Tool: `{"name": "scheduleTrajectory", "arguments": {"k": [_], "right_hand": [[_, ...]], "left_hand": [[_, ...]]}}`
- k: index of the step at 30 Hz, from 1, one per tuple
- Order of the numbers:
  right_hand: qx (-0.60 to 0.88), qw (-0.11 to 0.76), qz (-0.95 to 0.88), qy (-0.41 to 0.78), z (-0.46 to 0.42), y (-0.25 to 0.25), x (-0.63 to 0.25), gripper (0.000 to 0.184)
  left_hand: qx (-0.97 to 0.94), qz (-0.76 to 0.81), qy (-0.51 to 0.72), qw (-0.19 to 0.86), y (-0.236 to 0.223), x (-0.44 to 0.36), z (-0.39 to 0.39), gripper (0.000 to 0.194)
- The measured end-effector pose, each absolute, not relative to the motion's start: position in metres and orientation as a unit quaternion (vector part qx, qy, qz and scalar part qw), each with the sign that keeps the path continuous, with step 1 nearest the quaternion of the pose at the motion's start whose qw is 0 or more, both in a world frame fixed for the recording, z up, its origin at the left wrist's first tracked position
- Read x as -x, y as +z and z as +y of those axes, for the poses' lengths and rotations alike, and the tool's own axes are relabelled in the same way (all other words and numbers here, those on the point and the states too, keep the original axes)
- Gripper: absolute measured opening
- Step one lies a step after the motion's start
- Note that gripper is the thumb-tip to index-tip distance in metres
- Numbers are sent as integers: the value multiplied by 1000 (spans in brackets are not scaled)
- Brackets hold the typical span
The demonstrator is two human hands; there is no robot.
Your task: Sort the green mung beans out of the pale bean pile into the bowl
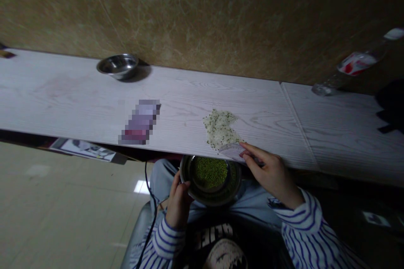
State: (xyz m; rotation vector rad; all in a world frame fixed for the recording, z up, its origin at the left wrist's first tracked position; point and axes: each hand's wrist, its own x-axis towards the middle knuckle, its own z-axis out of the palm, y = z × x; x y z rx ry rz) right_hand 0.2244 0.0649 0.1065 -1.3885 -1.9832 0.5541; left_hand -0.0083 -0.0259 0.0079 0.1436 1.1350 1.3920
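My left hand (179, 201) grips the left side of a steel bowl (235, 195), thumb over the rim. Small green beans (210, 172), looking like mung beans, cover the bottom of that bowl, which rests at my lap just below the table edge. Between the thumb and fingers of my right hand (274, 174) is a thin, pale card-like piece (231, 150); its exact kind is unclear. This piece lies low at the table edge, against the near side of a spread pile of white rice grains mixed with green beans (219, 128).
The pale wood-grain table (176, 88) runs along a brown wall. A second steel bowl (118, 67) stands at the back left, near a pixelated flat object (140, 122). A clear plastic bottle (356, 65) and a black item (391, 105) are at the right. A dark cable (154, 201) hangs beside my left arm.
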Motion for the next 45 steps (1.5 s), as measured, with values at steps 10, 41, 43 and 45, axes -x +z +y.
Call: {"name": "scheduleTrajectory", "arguments": {"k": [10,41,43,45], "right_hand": [[542,323,-742,226,61,101,-223,34],[554,316,-731,241,63,99,-211,36],[548,318,-735,239,64,99,-209,36],[542,323,-739,237,65,100,-206,36]], "left_hand": [[-55,502,610,611,9,4,-25,47],[-65,501,606,615,11,13,-27,45],[-61,504,610,609,12,12,-27,47],[-57,506,614,603,12,11,-27,47]]}}
